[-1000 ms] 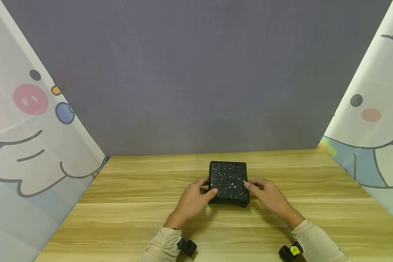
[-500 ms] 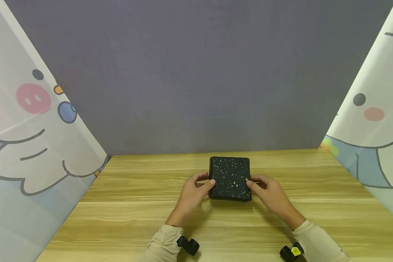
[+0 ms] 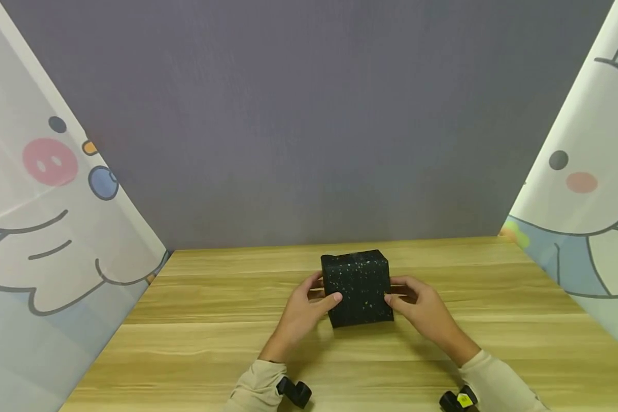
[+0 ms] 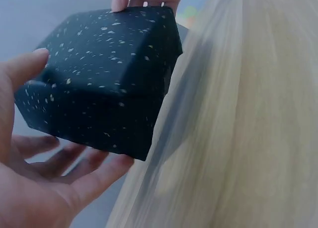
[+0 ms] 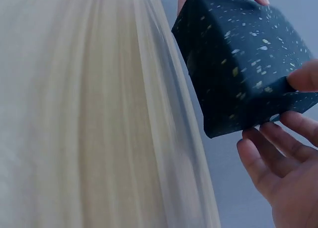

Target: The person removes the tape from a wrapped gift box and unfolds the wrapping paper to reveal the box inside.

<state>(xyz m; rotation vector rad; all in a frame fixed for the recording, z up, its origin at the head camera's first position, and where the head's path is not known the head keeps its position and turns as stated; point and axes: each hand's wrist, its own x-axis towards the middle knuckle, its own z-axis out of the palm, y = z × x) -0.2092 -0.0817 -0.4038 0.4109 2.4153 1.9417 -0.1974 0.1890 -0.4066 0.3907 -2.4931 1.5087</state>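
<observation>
A black box [image 3: 359,289] with white and yellow specks is held up between both hands, tilted so that a broad face and its upper side show in the head view. My left hand [image 3: 302,312] grips its left side, the thumb on the broad face and the fingers behind. On the right side my right hand [image 3: 423,309] holds it the same way. In the left wrist view, the fingers of the left hand [image 4: 44,183] lie along the box's edge [image 4: 99,84]. The right wrist view has the right hand's [image 5: 293,173] fingertips touching the box [image 5: 243,64].
The wooden table [image 3: 195,332] spreads under the hands, and a shadow falls below the box. A grey panel [image 3: 309,126] stands behind it. Cartoon-printed sheets flank it on the left [image 3: 46,240] and right [image 3: 566,206]. Each sleeved wrist wears a small black device [image 3: 294,392].
The box has been turned in the hands: its upper side now shows and it sits slightly rotated. Both hands keep their hold at its sides and have moved little.
</observation>
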